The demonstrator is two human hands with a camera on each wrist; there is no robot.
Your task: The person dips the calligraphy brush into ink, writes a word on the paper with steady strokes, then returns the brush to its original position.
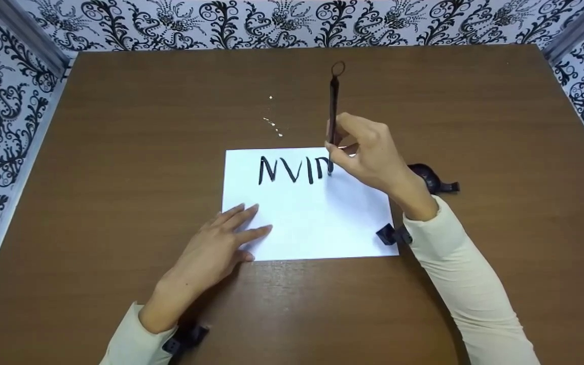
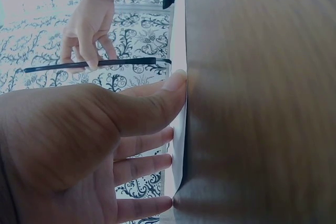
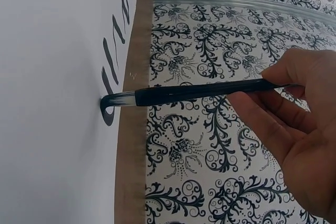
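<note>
My right hand (image 1: 368, 149) pinches a dark ink brush (image 1: 333, 101) upright, a loop at its top. In the right wrist view the inked bristles (image 3: 118, 99) touch the white paper (image 1: 312, 218) at a curved stroke. Black letters (image 1: 292, 171) reading N, V, I and a part-drawn D run along the paper's upper half. My left hand (image 1: 216, 243) rests with spread fingers on the paper's lower left corner. In the left wrist view its thumb (image 2: 173, 85) and fingertips touch the sheet's edge.
Partly behind the right wrist sits a black, glossy dish with a short spout or handle (image 1: 431, 180). Small white specks (image 1: 273, 123) lie on the brown wooden table (image 1: 145, 126) beyond the paper. Black-and-white patterned wallpaper (image 1: 170, 23) surrounds the table's far and side edges.
</note>
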